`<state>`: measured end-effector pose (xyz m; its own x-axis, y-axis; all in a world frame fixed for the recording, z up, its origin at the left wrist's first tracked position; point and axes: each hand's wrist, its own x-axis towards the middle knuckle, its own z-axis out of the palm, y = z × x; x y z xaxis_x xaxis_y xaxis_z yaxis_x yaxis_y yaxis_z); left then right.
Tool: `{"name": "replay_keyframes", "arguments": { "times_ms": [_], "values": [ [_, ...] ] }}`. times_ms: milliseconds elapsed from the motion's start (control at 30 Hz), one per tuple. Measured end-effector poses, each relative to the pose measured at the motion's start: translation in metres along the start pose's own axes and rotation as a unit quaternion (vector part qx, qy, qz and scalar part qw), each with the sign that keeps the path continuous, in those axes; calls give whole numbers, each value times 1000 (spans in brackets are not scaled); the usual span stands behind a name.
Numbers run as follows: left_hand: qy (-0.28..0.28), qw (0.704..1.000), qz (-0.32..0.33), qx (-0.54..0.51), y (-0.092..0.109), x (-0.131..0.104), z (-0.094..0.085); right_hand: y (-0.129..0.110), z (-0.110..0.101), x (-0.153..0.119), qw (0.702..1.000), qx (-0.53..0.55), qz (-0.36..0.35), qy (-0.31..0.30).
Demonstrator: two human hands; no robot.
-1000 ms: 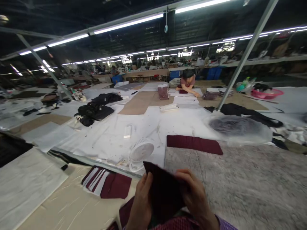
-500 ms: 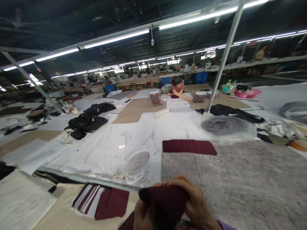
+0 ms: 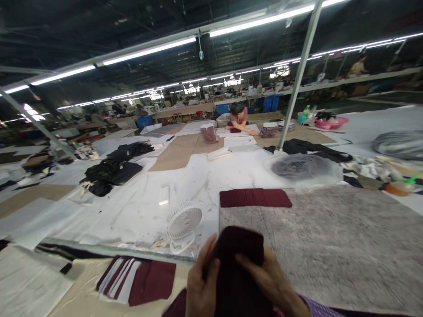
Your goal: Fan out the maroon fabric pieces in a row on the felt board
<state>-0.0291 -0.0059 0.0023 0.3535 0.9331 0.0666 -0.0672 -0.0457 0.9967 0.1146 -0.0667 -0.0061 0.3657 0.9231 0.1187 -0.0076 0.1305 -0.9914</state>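
Note:
A dark maroon fabric piece (image 3: 239,246) is held up at the bottom centre, between both hands. My left hand (image 3: 203,277) grips its left edge, thumb in front and fingers behind. My right hand (image 3: 269,277) holds the right side, with the thumb lying across the front face. Beyond them, a folded maroon strip (image 3: 254,198) lies on the grey mottled board (image 3: 330,237). At the lower left, maroon pieces layered with white sheets (image 3: 148,281) rest on cream cloth (image 3: 82,281).
A small white fan (image 3: 185,222) stands just left of the board. Dark clothes (image 3: 112,169) lie further left. A metal post (image 3: 299,79) rises beside a plastic-wrapped bundle (image 3: 300,167). Across the table a person (image 3: 239,116) leans over maroon fabric.
The held fabric is now more upright, showing its broad dark face. My left hand has risen into clearer view, and my right thumb has moved onto the front. The camera view has shifted slightly.

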Motion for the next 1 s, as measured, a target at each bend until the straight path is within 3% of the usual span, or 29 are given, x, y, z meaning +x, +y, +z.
{"name": "replay_keyframes", "arguments": {
  "times_ms": [67, 100, 200, 233, 267, 300, 367, 400, 433, 567, 600, 700, 767, 867, 900, 1000],
  "values": [
    [-3, 997, -66, -26, -5, 3, 1, -3, -2, 1, 994, -61, -89, 30],
    [-18, 999, -37, -13, -7, 3, 1, -4, -4, 2, 994, -61, -84, 41],
    [-56, 985, 154, 53, -8, 5, 5, -5, -7, 3, 995, 60, 70, 33],
    [-50, 983, 170, 53, -6, 5, 8, -5, -8, 3, 989, 98, 111, 19],
    [-34, 989, 139, 37, -3, 6, 10, -6, -10, 3, 987, 110, 118, 10],
    [-16, 997, 68, 11, -1, 6, 13, -6, -11, 3, 991, 92, 92, 14],
    [3, 996, -91, -25, 4, 6, 19, -7, -13, 3, 999, 3, -2, 52],
    [7, 991, -131, -23, 6, 6, 21, -8, -15, 3, 996, -33, -31, 71],
    [9, 991, -130, -11, 8, 6, 23, -8, -16, 4, 995, -42, -34, 81],
    [18, 999, 29, 35, 9, 5, 29, -8, -19, 5, 993, 65, 84, 45],
    [21, 999, 13, 28, 9, 6, 29, -8, -19, 5, 994, 60, 82, 41],
    [5, 989, -140, -35, 6, 12, 30, -6, -21, 4, 995, -56, 1, 78],
    [0, 987, -155, -37, 5, 14, 30, -6, -23, 3, 991, -81, -15, 102],
    [39, 997, -67, 28, 8, 13, 31, -8, -25, 3, 993, 61, 67, 71],
    [40, 997, -67, 13, 10, 13, 31, -8, -26, 2, 988, 113, 91, 59],
    [-15, 977, -166, -134, 17, 11, 34, -10, -30, 1, 974, 190, 111, 50]
  ]
}}
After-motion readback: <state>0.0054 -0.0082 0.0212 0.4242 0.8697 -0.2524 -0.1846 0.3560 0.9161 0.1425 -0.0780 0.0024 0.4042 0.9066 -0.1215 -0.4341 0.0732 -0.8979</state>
